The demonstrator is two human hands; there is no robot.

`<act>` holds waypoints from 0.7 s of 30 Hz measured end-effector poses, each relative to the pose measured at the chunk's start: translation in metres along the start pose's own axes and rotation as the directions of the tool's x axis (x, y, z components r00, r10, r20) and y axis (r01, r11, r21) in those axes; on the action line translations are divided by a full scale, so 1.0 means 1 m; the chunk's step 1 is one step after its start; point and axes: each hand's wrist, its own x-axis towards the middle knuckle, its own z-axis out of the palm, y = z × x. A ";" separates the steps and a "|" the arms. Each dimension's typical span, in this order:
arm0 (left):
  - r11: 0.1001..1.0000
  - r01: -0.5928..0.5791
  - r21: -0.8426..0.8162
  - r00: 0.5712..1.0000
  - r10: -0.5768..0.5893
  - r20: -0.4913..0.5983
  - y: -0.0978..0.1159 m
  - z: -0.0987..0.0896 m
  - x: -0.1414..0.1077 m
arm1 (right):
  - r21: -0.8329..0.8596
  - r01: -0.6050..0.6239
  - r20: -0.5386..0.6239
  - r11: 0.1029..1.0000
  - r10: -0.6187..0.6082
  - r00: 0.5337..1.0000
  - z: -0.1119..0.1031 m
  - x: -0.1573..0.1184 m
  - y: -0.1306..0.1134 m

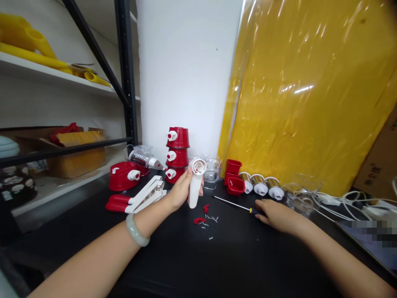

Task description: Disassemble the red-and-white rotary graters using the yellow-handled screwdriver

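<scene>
My left hand [181, 190] is closed round a white plastic housing [194, 192], held up above the black table. The housing's round open end faces me, with a bit of red inside. My right hand [274, 213] rests low over the table, its fingers round the dark handle of a screwdriver [232, 204]. The screwdriver's shaft lies pointing left, its yellow collar showing. Between the hands lie small red plastic parts [200, 221] and several small metal screws or pins [214, 218]. White handles with red grips [141, 196] lie left of my left hand.
Red bases [177, 157] stand stacked against the wall, with another red base [124, 176] to the left. Red cups [235, 185], grater drums [259, 185] and clear plastic parts [212, 176] line the back. White cables [344, 205] and a blurred flat device [369, 240] are at right.
</scene>
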 end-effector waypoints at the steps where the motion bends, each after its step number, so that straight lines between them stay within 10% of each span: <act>1: 0.999 0.014 -0.032 1.000 -0.014 0.002 0.001 0.000 0.000 | 0.029 0.025 -0.011 0.999 -0.025 1.000 0.000 -0.001 0.001; 8: 0.991 -0.023 -0.134 0.992 0.006 -0.129 0.003 0.001 0.000 | 0.198 0.106 -0.445 0.974 -0.007 0.896 -0.011 -0.012 0.018; 11: 0.988 -0.072 -0.135 0.982 0.046 -0.184 -0.003 0.001 0.000 | 0.082 0.220 -0.791 0.972 -0.071 0.608 -0.013 -0.020 0.017; 14: 0.986 -0.105 -0.133 0.976 0.076 -0.203 -0.010 0.000 0.001 | -0.124 0.332 -0.893 0.935 -0.251 0.373 -0.017 -0.026 0.007; 21: 0.991 -0.124 -0.058 0.973 0.110 -0.203 -0.018 -0.001 0.002 | -0.230 0.394 -0.854 0.890 -0.379 0.358 -0.022 -0.031 -0.006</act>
